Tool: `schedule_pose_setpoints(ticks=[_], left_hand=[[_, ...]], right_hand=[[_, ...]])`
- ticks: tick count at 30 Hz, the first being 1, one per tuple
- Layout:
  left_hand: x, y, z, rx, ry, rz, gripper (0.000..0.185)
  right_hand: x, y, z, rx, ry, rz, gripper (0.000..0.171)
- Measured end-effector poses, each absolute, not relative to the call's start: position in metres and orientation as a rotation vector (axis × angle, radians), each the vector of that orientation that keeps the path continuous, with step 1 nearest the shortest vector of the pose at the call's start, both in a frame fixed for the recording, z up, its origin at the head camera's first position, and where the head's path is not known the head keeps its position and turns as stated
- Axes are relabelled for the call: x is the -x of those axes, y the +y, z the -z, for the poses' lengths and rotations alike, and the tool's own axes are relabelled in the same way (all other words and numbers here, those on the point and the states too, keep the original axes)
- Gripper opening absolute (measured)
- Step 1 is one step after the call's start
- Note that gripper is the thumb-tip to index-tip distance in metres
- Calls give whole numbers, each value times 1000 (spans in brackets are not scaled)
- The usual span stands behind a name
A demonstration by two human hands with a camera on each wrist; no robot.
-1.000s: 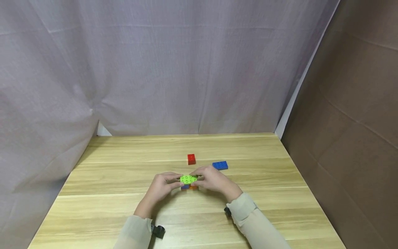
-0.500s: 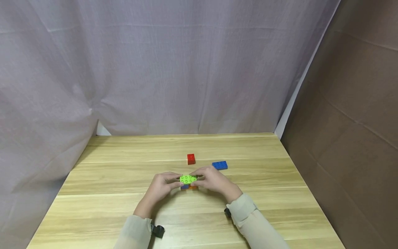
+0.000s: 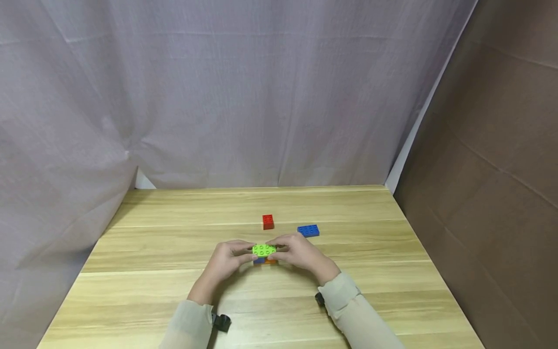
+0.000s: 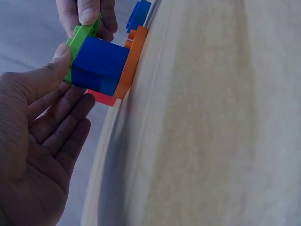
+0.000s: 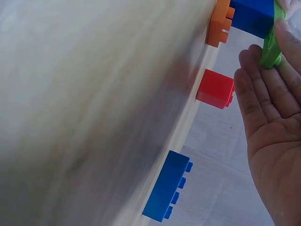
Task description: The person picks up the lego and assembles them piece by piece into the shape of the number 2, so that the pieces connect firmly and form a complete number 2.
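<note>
Hands, left hand (image 3: 226, 261) and right hand (image 3: 296, 252), pinch green plate (image 3: 264, 250) topping blue-orange stack.

The head view looks forward and down across the counter (image 3: 174, 291) from well back. Each wrist view sits close, skimming the counter sideways. All three share the green plate (image 3: 263, 249) stack; head and right wrist share the red brick (image 5: 215, 88).

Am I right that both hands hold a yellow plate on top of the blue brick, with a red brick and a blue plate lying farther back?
Not quite: the plate on the blue brick is green, not yellow, as the head view shows. The left hand, right hand, red brick and blue plate are as you said.
</note>
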State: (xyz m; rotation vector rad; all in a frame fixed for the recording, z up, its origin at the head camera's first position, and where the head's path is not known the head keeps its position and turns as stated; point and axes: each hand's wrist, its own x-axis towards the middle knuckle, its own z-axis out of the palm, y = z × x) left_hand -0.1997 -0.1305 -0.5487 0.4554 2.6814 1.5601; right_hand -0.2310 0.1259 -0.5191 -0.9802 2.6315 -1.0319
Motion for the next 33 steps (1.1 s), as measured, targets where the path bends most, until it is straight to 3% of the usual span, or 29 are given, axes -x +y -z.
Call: schedule_pose_setpoints(ticks=[33], left_hand=[[199, -129, 550, -457, 2697, -1575, 36]], right_hand=[[232, 126, 512, 1046, 2642, 969, 39]])
